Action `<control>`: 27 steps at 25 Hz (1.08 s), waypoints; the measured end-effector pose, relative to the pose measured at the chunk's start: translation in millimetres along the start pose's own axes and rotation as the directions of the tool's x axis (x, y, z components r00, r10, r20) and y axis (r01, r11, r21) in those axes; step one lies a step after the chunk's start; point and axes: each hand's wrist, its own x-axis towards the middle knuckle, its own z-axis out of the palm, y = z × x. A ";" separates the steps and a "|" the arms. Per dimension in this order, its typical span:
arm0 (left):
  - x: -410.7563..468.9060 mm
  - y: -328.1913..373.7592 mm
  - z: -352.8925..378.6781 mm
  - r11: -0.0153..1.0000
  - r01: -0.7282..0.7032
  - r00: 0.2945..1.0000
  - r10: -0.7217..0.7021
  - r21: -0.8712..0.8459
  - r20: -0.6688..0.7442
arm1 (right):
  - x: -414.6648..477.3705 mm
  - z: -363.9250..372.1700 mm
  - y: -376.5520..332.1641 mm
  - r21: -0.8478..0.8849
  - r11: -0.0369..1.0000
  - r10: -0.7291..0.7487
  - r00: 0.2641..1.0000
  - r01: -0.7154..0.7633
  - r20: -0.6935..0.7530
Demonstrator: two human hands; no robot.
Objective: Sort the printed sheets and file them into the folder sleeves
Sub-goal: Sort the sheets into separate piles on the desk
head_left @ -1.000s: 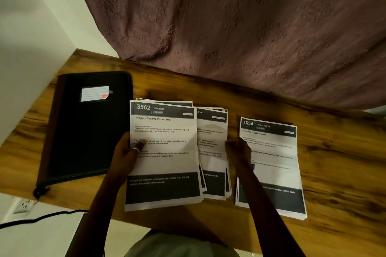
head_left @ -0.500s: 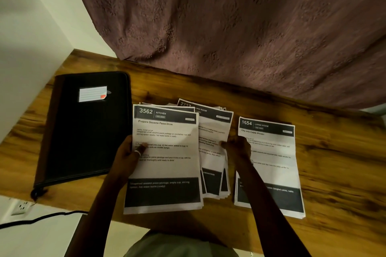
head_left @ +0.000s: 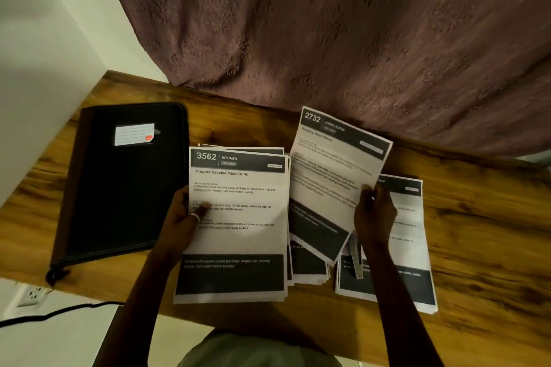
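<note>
A black zipped folder with a white label lies shut on the left of the wooden table. My left hand grips the left edge of the stack topped by the "3562 KITCHEN" sheet, thumb on the page. My right hand pinches the right edge of the "2732 LIVING ROOM" sheet, lifted and tilted above the middle stack. A third stack of living room sheets lies at the right, partly under my right arm.
A maroon curtain hangs along the table's far edge. A white wall bounds the left. Below the table's near edge are a wall socket and a black cable. A metal watch band hangs at my right wrist.
My right hand has lifted the "2732" sheet off the middle stack and swung it up and to the right. The left hand and kitchen stack stayed put.
</note>
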 end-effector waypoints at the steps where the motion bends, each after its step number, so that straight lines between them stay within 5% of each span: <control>1: -0.6 1.0 -0.5 0.999 -0.008 1.000 0.008 -0.045 0.011 | 3.2 -6.0 2.0 0.054 0.998 0.016 1.000 -0.014 -0.026; 7: -5.7 4.8 -2.1 0.977 0.021 0.999 -0.014 -0.211 0.032 | 18.8 -26.8 20.1 0.385 0.905 0.218 0.975 -0.183 -0.050; 16: -2.6 6.1 8.1 0.991 -0.130 0.984 0.131 -0.018 0.122 | 6.9 -21.8 21.9 0.387 0.889 0.265 0.964 -0.244 0.000; 21: -3.5 6.4 12.3 0.993 -0.088 0.992 0.080 0.082 0.095 | 6.0 -32.5 17.8 0.330 0.927 0.213 0.975 -0.181 -0.065; 27: -5.0 9.0 12.3 0.996 -0.069 0.996 0.065 0.065 0.061 | 19.9 -64.6 4.8 0.342 0.938 -0.005 0.987 0.061 -0.161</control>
